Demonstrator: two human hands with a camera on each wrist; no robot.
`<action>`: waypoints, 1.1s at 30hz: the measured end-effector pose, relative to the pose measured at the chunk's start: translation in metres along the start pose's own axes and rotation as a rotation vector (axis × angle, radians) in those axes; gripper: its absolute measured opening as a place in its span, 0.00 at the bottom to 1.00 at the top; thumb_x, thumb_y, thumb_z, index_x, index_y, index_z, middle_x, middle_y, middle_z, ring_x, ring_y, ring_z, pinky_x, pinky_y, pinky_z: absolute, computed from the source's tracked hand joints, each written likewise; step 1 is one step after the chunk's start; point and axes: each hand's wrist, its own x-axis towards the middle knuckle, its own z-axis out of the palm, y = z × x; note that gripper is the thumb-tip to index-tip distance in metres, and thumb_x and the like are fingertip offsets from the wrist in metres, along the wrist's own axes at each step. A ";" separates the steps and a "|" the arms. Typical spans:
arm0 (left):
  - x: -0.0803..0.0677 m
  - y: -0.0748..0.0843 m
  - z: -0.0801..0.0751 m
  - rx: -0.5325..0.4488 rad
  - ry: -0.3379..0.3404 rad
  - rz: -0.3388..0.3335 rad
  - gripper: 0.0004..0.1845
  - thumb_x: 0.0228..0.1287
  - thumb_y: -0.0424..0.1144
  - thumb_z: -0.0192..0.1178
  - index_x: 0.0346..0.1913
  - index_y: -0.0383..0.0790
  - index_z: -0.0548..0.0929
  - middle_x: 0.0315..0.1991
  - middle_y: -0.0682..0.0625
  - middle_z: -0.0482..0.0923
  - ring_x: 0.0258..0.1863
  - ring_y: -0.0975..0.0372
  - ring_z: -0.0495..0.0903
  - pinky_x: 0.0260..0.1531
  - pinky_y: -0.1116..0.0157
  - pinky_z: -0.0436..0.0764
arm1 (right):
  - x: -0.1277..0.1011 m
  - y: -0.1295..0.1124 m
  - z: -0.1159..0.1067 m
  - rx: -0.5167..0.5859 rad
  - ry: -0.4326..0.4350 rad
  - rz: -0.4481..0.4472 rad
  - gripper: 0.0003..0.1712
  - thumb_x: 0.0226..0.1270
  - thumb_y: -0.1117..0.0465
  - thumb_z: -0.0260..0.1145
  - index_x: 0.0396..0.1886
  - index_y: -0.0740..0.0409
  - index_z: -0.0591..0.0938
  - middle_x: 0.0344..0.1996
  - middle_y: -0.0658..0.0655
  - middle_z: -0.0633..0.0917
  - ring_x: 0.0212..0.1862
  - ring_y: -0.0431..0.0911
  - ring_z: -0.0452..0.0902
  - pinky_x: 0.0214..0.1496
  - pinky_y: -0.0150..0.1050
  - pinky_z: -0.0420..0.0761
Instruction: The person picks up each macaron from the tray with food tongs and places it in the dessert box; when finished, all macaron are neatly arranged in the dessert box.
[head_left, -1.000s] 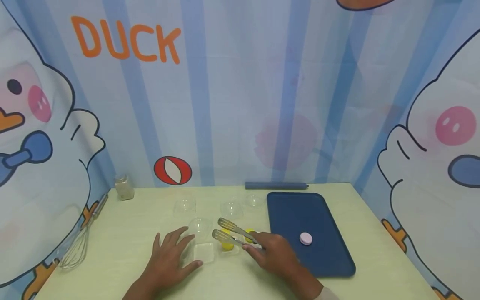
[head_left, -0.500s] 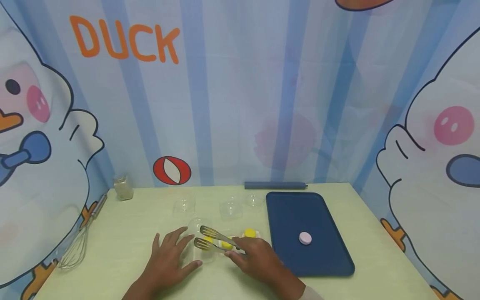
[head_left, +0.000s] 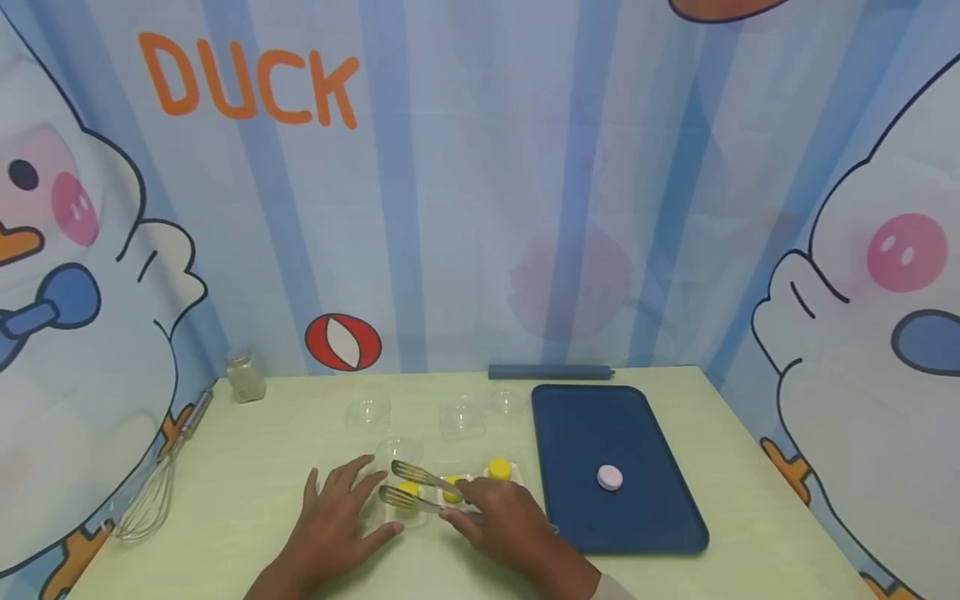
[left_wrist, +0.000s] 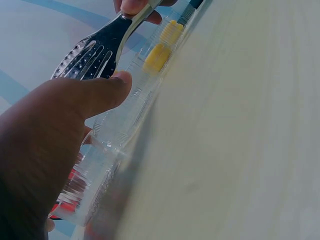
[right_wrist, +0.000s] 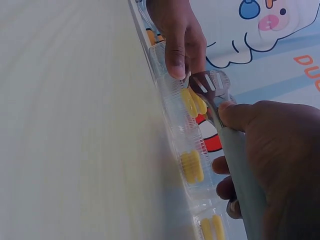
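Observation:
My right hand (head_left: pixel 510 517) grips slotted metal tongs (head_left: pixel 431 478), whose tips lie either side of a yellow macaron (right_wrist: pixel 189 103) at the leftmost clear plastic box (left_wrist: pixel 117 125). Spread around that box's left side is my left hand (head_left: pixel 333 517), thumb and fingertips right at its edges. In the right wrist view, a second yellow macaron (right_wrist: pixel 192 167) sits in the middle box. Another yellow macaron (head_left: pixel 499 468) is in the box at the right. My right hand partly covers the boxes in the head view.
A blue tray (head_left: pixel 585 417) bearing a pink macaron (head_left: pixel 610 477) lies at the right. Several clear domed lids, one a lid (head_left: pixel 461 418), stand behind the boxes. A whisk (head_left: pixel 153 492) and a glass jar (head_left: pixel 246 379) are at the left; a blue roll (head_left: pixel 551 372) lies at the back.
My right hand has moved left with the tongs, carrying a yellow macaron from over the middle box to the leftmost one. My left hand has stayed in place.

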 end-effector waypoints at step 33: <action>0.000 -0.002 0.002 -0.004 0.000 0.008 0.39 0.63 0.73 0.70 0.68 0.51 0.84 0.74 0.45 0.77 0.74 0.46 0.76 0.70 0.18 0.65 | 0.004 -0.004 0.002 -0.008 -0.078 0.031 0.17 0.72 0.43 0.77 0.49 0.48 0.90 0.48 0.45 0.81 0.28 0.31 0.67 0.28 0.26 0.71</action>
